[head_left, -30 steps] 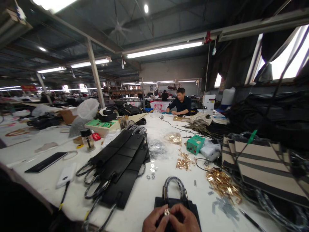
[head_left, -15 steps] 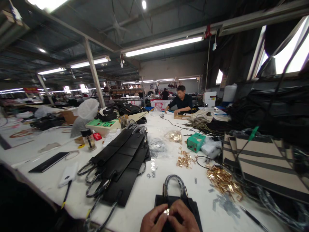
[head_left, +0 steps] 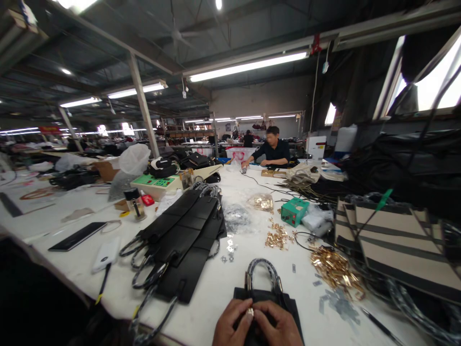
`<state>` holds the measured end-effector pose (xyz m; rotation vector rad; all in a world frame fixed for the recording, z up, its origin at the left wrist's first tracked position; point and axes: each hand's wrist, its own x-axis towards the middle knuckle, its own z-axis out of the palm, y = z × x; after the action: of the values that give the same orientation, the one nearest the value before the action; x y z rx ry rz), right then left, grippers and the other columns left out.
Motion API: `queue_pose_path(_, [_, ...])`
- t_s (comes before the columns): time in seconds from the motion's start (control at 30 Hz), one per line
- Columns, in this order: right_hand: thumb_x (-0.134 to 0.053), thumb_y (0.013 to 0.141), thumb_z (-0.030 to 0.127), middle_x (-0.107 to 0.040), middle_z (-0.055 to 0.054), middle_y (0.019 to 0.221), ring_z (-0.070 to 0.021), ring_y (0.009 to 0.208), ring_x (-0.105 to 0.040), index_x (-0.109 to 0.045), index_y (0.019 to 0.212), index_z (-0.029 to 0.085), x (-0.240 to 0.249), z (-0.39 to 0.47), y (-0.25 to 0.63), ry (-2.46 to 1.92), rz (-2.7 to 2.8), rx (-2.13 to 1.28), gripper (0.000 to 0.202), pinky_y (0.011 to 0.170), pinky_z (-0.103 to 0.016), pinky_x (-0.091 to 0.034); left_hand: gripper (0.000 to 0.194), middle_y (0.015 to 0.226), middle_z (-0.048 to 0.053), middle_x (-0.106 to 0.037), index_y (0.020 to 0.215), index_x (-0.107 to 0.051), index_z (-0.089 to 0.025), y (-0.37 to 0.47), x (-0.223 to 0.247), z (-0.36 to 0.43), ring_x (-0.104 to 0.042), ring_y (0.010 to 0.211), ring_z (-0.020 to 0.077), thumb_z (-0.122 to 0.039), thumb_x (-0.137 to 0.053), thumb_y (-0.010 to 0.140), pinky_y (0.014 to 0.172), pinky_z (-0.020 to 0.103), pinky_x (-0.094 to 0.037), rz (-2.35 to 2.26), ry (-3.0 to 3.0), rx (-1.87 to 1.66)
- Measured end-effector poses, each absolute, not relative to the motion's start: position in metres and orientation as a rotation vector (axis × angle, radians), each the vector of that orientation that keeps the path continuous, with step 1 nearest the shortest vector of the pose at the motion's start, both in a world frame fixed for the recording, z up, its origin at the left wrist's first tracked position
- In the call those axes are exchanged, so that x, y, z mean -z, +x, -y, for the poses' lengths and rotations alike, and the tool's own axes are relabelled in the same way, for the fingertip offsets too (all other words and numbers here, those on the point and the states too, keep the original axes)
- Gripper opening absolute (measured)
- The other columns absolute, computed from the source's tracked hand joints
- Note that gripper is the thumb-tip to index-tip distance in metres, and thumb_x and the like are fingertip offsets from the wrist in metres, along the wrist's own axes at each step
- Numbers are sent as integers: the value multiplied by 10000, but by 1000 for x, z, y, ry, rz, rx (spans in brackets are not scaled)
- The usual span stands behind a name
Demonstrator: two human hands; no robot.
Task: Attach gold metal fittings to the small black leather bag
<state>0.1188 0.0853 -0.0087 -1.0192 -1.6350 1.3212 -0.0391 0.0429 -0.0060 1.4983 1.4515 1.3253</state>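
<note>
Low in the view, my left hand [head_left: 232, 323] and my right hand [head_left: 276, 321] meet over a black bag panel [head_left: 292, 308]. Between the thumbs and fingertips of both is a small shiny gold metal fitting [head_left: 250, 312]; its exact kind is too small to tell. A plastic-wrapped handle [head_left: 264, 263] arches up from the panel's far edge, with gold-coloured pieces at its ends. Both hands are closed in a pinch, and they cover the middle of the panel.
Stacked black bag panels [head_left: 187, 230] with wrapped handles lie left. Gold fittings [head_left: 336, 269], grey metal plates [head_left: 338, 307], a green box [head_left: 294, 211] and a pen [head_left: 382, 327] are to the right. A phone [head_left: 77, 236] lies far left. Across the table sits a co-worker [head_left: 273, 151].
The view has shifted slightly, so things sit a little further right. My hands keep their pinch on the gold fitting. The co-worker's hand has reached a small object on the table.
</note>
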Motion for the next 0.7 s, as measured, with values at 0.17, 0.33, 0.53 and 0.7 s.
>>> queue_pose_path(0.17, [-547,903,529,-704,-40,825,-193,720,-633,-741,930,218,-4,-75,122,-1030,1644,-1267,367,681,-262,-507,263,1014,76,-717,1025,-755,-216,-29,-12,-33,-666,978,218,-375,-617,868,910,312,-527,-1482,1376,-1323])
queue_pose_path(0.33, [-497,945,471,-660,-29,751,-183,699,-606,-697,859,208,-14,-72,126,-1055,1711,-1184,341,686,-279,-472,214,999,69,-722,1002,-759,-212,-26,-14,-32,-665,947,212,-311,-634,860,899,334,-520,-1485,1390,-1325])
queue_pose_path(0.53, [-532,932,460,-662,-19,754,-173,690,-612,-697,895,201,-18,-72,129,-1089,1617,-1305,310,668,-280,-483,237,1035,61,-725,1044,-749,-217,-25,-11,-33,-663,978,208,-329,-645,864,907,327,-511,-1480,1366,-1319])
queue_pose_path(0.7, [-597,880,474,-696,-71,997,-193,760,-656,-674,1131,195,-14,-75,131,-1076,1516,-1342,383,699,-316,-555,313,1062,62,-736,1119,-713,-194,-27,-5,-35,-677,977,215,-356,-655,857,922,332,-516,-1433,1171,-1341])
